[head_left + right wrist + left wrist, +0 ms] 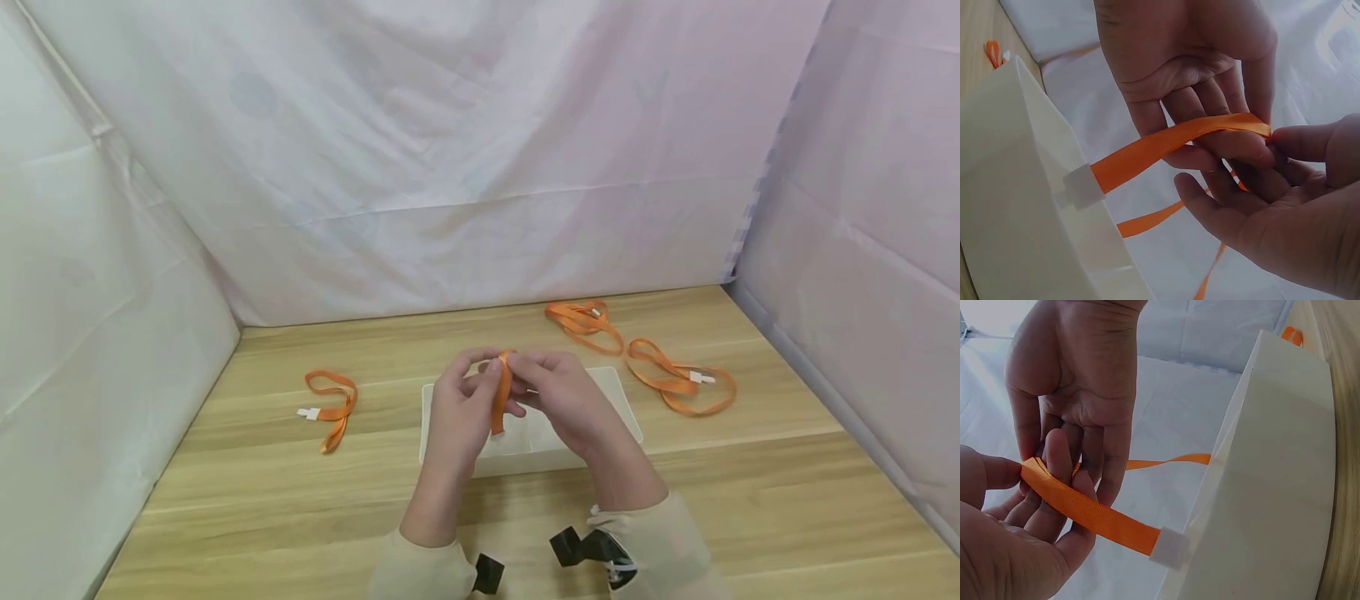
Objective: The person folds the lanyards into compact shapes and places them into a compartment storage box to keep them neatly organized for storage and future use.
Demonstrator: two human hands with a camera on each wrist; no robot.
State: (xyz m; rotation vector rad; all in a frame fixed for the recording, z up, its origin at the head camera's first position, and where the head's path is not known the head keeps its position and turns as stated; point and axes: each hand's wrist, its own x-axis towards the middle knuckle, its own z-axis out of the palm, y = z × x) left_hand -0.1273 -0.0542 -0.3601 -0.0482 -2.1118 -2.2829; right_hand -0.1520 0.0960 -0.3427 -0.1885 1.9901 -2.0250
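Note:
Above a white box [525, 463], an orange lanyard [502, 393] is held between both hands. My left hand [467, 408] pinches its folded top from the left, thumb on the strap. From the other side my right hand [564, 398] grips the same fold with thumb and fingers. In the left wrist view, a flat length of strap hangs down to a white plastic clip [1169, 548] beside the box wall. Thinner orange strands run behind the hands in the right wrist view. Part of the strap is hidden by the fingers.
An orange lanyard [334, 411] with a white clip lies left on the wooden table [300, 517]. Two more, a far lanyard [581, 321] and a nearer lanyard [678, 383], lie right of the box. White cloth walls [465, 167] enclose the table's back and sides.

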